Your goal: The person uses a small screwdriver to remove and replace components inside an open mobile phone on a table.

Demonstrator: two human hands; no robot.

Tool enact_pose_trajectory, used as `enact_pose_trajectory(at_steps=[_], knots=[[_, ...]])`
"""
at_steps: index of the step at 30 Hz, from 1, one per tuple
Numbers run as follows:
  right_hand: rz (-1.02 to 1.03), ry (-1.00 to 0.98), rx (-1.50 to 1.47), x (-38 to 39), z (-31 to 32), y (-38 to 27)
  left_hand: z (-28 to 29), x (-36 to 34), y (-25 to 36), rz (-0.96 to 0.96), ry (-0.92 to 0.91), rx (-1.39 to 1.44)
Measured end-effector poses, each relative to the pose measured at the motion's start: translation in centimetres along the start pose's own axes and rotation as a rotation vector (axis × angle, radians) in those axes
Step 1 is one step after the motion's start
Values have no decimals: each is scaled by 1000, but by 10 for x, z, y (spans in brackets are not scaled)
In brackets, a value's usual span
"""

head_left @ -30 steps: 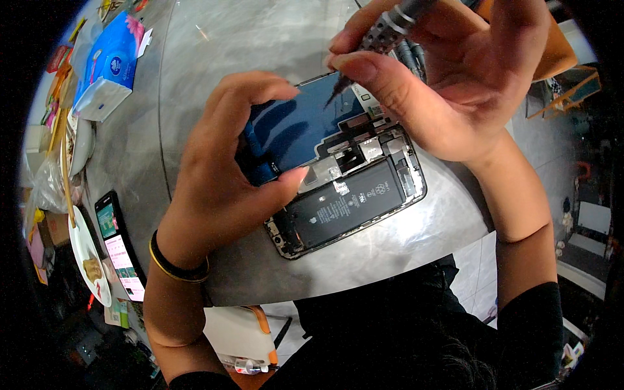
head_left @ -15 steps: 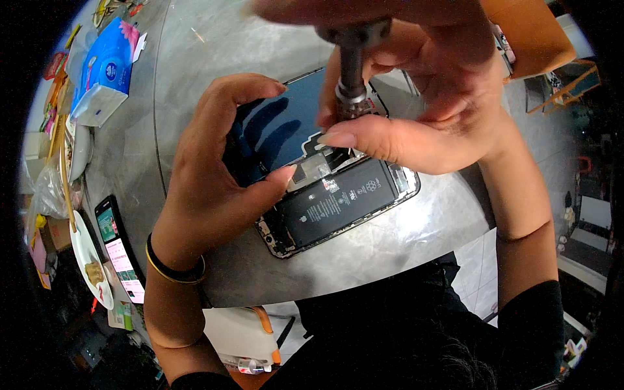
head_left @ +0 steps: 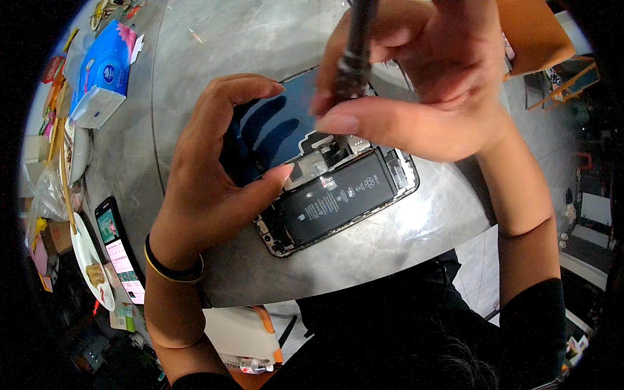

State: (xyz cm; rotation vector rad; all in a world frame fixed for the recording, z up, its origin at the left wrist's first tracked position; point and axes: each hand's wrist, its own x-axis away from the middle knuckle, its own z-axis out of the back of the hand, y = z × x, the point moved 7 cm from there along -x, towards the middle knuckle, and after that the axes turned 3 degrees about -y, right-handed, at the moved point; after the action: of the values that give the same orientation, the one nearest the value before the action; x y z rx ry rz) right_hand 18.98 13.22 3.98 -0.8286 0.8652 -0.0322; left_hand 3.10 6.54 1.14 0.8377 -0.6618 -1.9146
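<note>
An opened smartphone lies on the grey table, its black battery (head_left: 341, 203) and inner parts showing. The phone's dark screen panel (head_left: 276, 133) is on the far side of the battery. My left hand (head_left: 211, 156) grips this panel, thumb at its near edge and fingers curled over its far left edge. Above the phone's right part, my right hand (head_left: 422, 97) is closed around a dark screwdriver (head_left: 356, 58), held roughly upright. The screwdriver is blurred, and its tip is hidden behind my thumb and fingers.
On the left of the grey table (head_left: 221, 39) are a blue tissue pack (head_left: 104, 71), a second phone (head_left: 120, 253) with a lit screen, and a white plate (head_left: 84, 250) with a scrap of food. An orange-brown chair (head_left: 536, 32) stands at the far right.
My right hand has shifted slightly up and away with the screwdriver, uncovering more of the phone's right end. My left hand has stayed on the screen panel.
</note>
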Motion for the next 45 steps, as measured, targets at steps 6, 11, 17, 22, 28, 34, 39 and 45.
enact_pose_trajectory(at_steps=[6,11,17,22,28,34,39,45], knots=[[11,-3,2,-1,-1,0,0,2,-1,3,-5,35],[24,-1,7,-3,-3,0,0,1,0,-2,-11,24],[39,7,8,-6,-2,1,-1,1,-2,55,-2,81],[58,26,-2,-8,1,3,-2,2,-4,75,-7,72],[191,175,-109,-18,22,0,3,0,1,-6,7,-18],[118,439,102,-20,50,-19,19,4,-15,85,284,96],[145,493,228,-18,64,-12,26,8,-24,182,317,97],[146,478,278,-16,71,-11,13,4,-10,126,92,-133]])
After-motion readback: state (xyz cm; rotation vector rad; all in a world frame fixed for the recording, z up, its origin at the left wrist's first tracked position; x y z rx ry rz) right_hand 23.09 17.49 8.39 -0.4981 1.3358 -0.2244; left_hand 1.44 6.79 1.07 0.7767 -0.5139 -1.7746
